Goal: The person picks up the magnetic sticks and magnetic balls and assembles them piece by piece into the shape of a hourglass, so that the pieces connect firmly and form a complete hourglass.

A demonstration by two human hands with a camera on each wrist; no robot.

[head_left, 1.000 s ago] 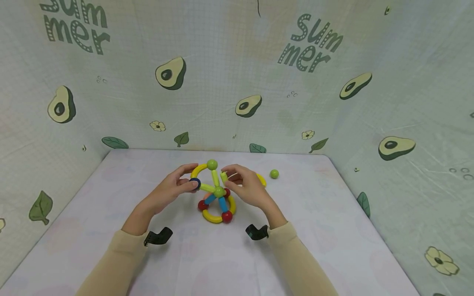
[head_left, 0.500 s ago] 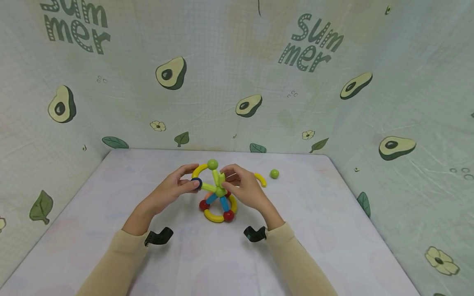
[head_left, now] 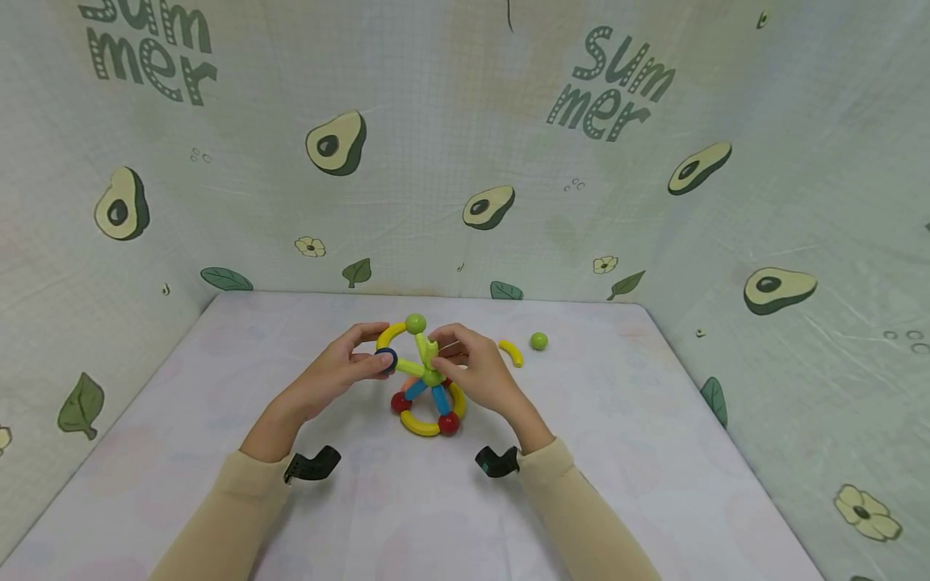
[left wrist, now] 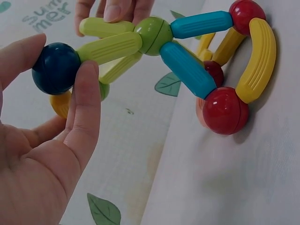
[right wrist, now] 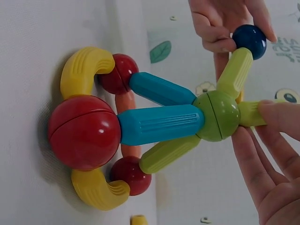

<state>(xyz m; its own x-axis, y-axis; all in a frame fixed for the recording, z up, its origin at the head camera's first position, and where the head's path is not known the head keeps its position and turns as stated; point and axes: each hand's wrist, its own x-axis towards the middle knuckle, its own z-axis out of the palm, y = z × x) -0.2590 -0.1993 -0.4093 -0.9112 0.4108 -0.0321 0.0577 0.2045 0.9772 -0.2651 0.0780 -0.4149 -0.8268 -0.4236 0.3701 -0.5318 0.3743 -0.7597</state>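
A magnetic ball-and-rod structure stands on the table (head_left: 407, 500). Its base has red balls (right wrist: 84, 132) joined by curved yellow rods (left wrist: 260, 58) and an orange one. Blue rods (right wrist: 161, 124) and a lime one rise to a central green ball (right wrist: 216, 116). My left hand (head_left: 337, 363) grips the navy ball (left wrist: 56, 68) at the end of a lime rod. With thumb and fingers, my right hand (head_left: 479, 367) pinches another lime rod (right wrist: 251, 113), whose end meets the central ball. A second green ball (head_left: 416, 323) tops the structure, beside a curved yellow rod (head_left: 394, 332).
Right of the structure lie a loose curved yellow rod (head_left: 512, 353) and a loose green ball (head_left: 538, 341). Patterned cloth walls (head_left: 407, 250) enclose the table at the back and both sides.
My right hand has moved slightly left, bringing the lime rod from beside the structure onto the central green ball. The left hand has stayed on the navy ball.
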